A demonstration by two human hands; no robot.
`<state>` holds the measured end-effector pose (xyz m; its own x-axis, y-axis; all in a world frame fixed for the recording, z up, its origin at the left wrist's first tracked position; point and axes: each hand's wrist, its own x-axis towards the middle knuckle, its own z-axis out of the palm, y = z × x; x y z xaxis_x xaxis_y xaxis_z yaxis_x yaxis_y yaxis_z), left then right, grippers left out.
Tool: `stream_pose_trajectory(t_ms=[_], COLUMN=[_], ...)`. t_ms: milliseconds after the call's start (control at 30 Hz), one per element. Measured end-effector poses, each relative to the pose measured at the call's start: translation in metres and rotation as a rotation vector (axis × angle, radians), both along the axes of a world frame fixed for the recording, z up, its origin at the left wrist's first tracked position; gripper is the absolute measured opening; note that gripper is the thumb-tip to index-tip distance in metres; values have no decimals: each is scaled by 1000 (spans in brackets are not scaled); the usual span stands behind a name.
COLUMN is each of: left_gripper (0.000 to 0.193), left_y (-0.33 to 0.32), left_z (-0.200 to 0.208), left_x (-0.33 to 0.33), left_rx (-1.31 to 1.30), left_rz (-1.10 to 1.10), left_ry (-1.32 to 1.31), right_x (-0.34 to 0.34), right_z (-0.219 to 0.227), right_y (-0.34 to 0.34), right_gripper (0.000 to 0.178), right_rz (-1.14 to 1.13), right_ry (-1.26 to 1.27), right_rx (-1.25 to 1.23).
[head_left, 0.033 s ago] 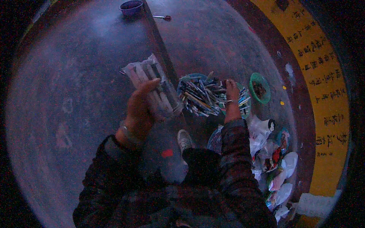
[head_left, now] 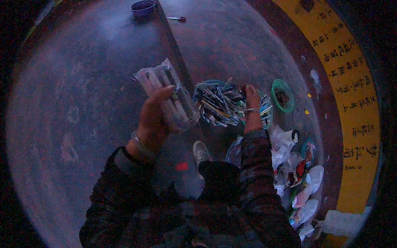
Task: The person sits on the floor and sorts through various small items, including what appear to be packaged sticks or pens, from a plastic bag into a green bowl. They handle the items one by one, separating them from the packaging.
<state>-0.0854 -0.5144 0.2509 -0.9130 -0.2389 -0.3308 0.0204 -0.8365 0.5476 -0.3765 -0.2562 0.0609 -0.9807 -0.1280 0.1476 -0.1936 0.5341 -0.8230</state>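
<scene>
My left hand (head_left: 153,115) is closed round a see-through plastic bag (head_left: 159,78) with several long pale strips or tubes inside, its thumb lying across the top. To its right, a heap of thin pen-like sticks (head_left: 219,105) in white, blue, black and yellowish brown fills a bluish basket (head_left: 213,82). Over the heap's right side is my right hand (head_left: 252,99), fingers drawn together. A dark spot shows at its fingertips, too dim to name. More such sticks lie under that hand in a green basket (head_left: 269,121).
Farther right stands a green basket (head_left: 292,99) with brown contents. Plastic bags and packages (head_left: 304,194) lie along the wall's foot at lower right. A purple basin (head_left: 142,9) and a small stick with a dark red end (head_left: 182,19) are far off. A red scrap (head_left: 182,166) lies near my shoe (head_left: 201,153).
</scene>
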Motion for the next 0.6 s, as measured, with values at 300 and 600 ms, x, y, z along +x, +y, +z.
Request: stream_pose_trajectory(t_ms=[300, 600], left_gripper=[33, 33], left_y=[23, 49], left_z=[8, 23], left_x=[9, 14], left_rx=[-34, -15], left_rz=[90, 52], left_ry=[45, 11], right_x=[15, 14], right_z=[-20, -30], right_y=[-1, -22], right_gripper=[32, 33], right_rz=[80, 169], right_ry=[80, 49], right_rx=[602, 521])
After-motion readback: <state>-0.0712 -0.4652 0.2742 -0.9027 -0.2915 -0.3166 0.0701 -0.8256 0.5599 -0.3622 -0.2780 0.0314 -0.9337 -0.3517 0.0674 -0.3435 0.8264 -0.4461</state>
